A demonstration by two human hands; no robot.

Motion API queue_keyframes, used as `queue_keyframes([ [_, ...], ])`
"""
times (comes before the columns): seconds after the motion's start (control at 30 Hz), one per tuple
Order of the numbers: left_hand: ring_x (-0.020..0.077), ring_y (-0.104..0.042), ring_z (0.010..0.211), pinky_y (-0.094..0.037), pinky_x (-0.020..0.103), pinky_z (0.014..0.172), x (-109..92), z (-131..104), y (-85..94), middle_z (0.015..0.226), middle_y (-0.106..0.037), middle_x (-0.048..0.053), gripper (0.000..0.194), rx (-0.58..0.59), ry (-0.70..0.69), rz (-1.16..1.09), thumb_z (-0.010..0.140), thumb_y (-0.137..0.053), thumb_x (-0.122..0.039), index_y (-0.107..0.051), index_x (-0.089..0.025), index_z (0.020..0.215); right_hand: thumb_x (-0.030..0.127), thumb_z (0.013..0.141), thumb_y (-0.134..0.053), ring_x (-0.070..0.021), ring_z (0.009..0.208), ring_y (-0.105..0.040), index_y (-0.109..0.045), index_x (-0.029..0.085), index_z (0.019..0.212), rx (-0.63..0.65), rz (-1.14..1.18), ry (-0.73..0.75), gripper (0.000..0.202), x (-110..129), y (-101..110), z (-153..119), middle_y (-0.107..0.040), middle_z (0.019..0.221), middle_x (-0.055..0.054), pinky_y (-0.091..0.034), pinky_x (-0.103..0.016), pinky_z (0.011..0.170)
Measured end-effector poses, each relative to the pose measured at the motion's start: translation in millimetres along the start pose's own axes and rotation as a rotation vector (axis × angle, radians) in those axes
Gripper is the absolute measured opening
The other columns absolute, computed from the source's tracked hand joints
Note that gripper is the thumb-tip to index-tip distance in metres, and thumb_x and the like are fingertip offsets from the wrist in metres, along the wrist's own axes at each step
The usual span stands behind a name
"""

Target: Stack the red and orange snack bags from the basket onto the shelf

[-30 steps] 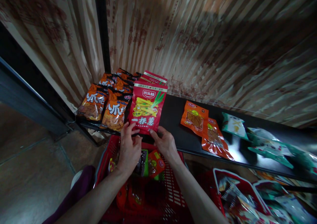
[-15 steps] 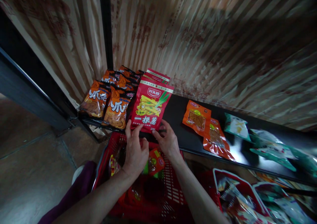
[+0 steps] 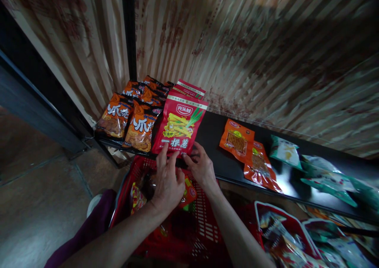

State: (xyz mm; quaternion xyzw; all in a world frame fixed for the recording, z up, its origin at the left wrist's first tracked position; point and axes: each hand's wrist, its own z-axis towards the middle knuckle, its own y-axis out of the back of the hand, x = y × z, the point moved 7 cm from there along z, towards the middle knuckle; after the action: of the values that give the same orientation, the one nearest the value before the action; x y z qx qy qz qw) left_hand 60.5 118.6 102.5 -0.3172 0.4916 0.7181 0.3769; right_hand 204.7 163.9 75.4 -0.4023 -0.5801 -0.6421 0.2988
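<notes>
A red snack bag (image 3: pixel 180 121) with yellow sticks pictured on it leans on the black shelf (image 3: pixel 213 141), in front of similar red bags (image 3: pixel 191 90). My left hand (image 3: pixel 168 181) touches its lower front edge with fingers apart. At its lower right corner, my right hand (image 3: pixel 203 167) pinches the edge between thumb and fingers. Several orange and black snack bags (image 3: pixel 140 127) stand just left of it. Below my hands is a red basket (image 3: pixel 207 220) with packets inside, partly hidden by my arms.
Right along the shelf lie two orange packets (image 3: pixel 237 139) and several green-white bags (image 3: pixel 286 151). Filled red baskets (image 3: pixel 257 220) stand at the lower right. A pleated curtain (image 3: pixel 237 54) hangs behind, with a dark post (image 3: pixel 128 34) at the left.
My left hand has shifted right along the bag's lower edge, uncovering its lower left corner. My right hand stays at the lower right corner. The view has moved slightly.
</notes>
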Motion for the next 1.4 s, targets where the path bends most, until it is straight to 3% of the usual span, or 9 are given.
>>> queue_keyframes([
  [0.33, 0.0286, -0.032, 0.133, -0.032, 0.052, 0.109, -2.9, 3.7, 1.7, 0.143, -0.04, 0.014, 0.05, 0.019, -0.031, 0.068, 0.073, -0.047, -0.002, -0.05, -0.014, 0.122, 0.04, 0.073, -0.063, -0.016, 0.065, -0.06, -0.047, 0.016, 0.126, -0.007, -0.002, 0.025, 0.061, 3.9, 0.5, -0.4, -0.06, 0.086, -0.005, -0.053, -0.028, 0.055],
  [0.53, 0.0311, -0.011, 0.142, -0.023, 0.054, 0.113, -2.6, 2.7, -4.4, 0.152, -0.023, 0.017, 0.059, 0.113, -0.061, 0.216, 0.074, -0.048, -0.004, -0.042, -0.01, 0.132, 0.039, 0.075, -0.061, -0.0149, 0.065, -0.06, -0.045, 0.014, 0.13, -0.051, -0.091, 0.055, 0.062, 4.5, 4.9, -1.7, -0.058, 0.095, -0.007, -0.054, -0.032, 0.061],
  [0.67, 0.0325, -0.003, 0.143, -0.022, 0.055, 0.112, -5.1, 1.3, -7.9, 0.155, -0.011, 0.017, 0.062, 0.131, -0.083, 0.258, 0.074, -0.049, -0.004, -0.039, -0.012, 0.135, 0.034, 0.081, -0.056, -0.0113, 0.059, -0.055, -0.045, 0.014, 0.131, -0.187, -0.144, 0.206, 0.055, 19.7, 16.3, -9.6, -0.053, 0.099, -0.009, -0.055, -0.033, 0.06],
  [0.73, 0.0332, 0.0, 0.142, -0.02, 0.055, 0.113, -6.7, 0.8, -9.6, 0.156, -0.007, 0.017, 0.063, 0.135, -0.089, 0.269, 0.073, -0.049, -0.004, -0.039, -0.012, 0.135, 0.031, 0.085, -0.052, -0.013, 0.067, -0.058, -0.048, 0.017, 0.129, -0.225, -0.174, 0.327, 0.047, 32.5, 19.1, -15.8, -0.052, 0.103, -0.011, -0.056, -0.033, 0.065],
  [0.8, 0.0344, 0.001, 0.142, -0.018, 0.055, 0.113, -7.7, 0.5, -12.0, 0.156, -0.006, 0.018, 0.065, 0.154, -0.084, 0.283, 0.073, -0.049, -0.004, -0.039, -0.011, 0.136, 0.029, 0.087, -0.049, -0.0183, 0.092, -0.06, -0.05, 0.02, 0.128, -0.237, -0.215, 0.443, 0.042, 43.6, 19.2, -21.1, -0.05, 0.114, -0.013, -0.055, -0.037, 0.077],
  [0.93, 0.0369, 0.004, 0.141, -0.014, 0.057, 0.112, -6.6, -0.3, -17.2, 0.156, -0.004, 0.019, 0.069, 0.215, -0.046, 0.319, 0.071, -0.051, -0.006, -0.038, -0.011, 0.139, 0.033, 0.087, -0.051, -0.0281, 0.135, -0.031, -0.049, 0.022, 0.129, -0.305, -0.31, 0.483, 0.044, 45.0, 22.8, -16.2, -0.031, 0.145, -0.014, -0.04, -0.05, 0.103],
  [1.07, 0.0371, 0.004, 0.141, -0.013, 0.059, 0.111, -4.5, -1.1, -19.5, 0.156, -0.005, 0.016, 0.072, 0.242, -0.037, 0.358, 0.07, -0.054, -0.008, -0.039, -0.017, 0.139, 0.037, 0.088, -0.049, -0.0276, 0.131, -0.039, -0.051, 0.019, 0.128, -0.247, -0.212, 0.378, 0.044, 35.3, 23.2, 6.5, -0.041, 0.14, -0.016, -0.041, -0.05, 0.101],
  [1.23, 0.0366, 0.003, 0.141, -0.013, 0.058, 0.111, -2.2, -1.1, -19.8, 0.156, -0.005, 0.015, 0.073, 0.239, -0.041, 0.376, 0.068, -0.055, -0.009, -0.041, -0.019, 0.139, 0.032, 0.088, -0.049, -0.0225, 0.121, -0.05, -0.053, 0.018, 0.123, -0.204, -0.128, 0.475, 0.039, 60.7, 12.9, 13.1, -0.054, 0.128, -0.014, -0.044, -0.045, 0.1],
  [1.4, 0.037, 0.001, 0.141, -0.015, 0.061, 0.11, -1.2, 0.6, -18.5, 0.156, -0.008, 0.013, 0.076, 0.242, -0.023, 0.416, 0.067, -0.055, -0.01, -0.037, -0.019, 0.141, 0.034, 0.085, -0.05, -0.0269, 0.132, -0.036, -0.054, 0.014, 0.122, -0.334, -0.233, 0.474, 0.042, 67.8, 9.1, 14.2, -0.04, 0.14, -0.018, -0.035, -0.049, 0.106],
])
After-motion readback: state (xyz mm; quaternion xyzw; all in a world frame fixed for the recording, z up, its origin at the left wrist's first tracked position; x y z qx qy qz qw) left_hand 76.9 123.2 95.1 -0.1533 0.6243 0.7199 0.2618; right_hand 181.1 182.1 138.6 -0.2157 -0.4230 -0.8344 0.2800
